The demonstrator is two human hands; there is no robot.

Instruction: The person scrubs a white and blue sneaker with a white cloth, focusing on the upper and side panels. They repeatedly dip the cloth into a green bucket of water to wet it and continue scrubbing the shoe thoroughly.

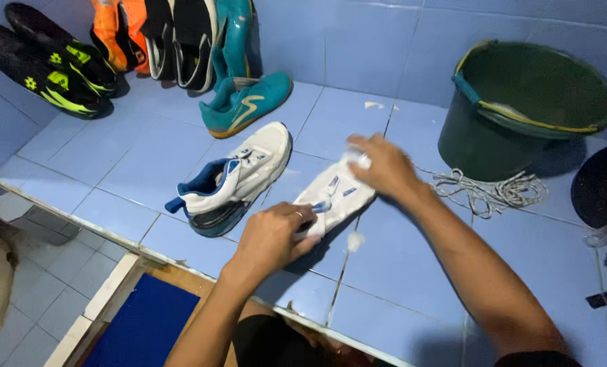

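The white sneaker point(335, 197) lies on its side on the blue tiled ledge point(398, 285), pinned at the toe by the right hand point(378, 165) so it holds steady while the left hand point(273, 238) grips a small brush point(319, 207) against it, beside its upright white-and-blue mate point(232, 180).

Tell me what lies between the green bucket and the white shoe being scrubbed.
In the head view, a loose heap of pale laces lies on the blue tiles between the green bucket and the white shoe.
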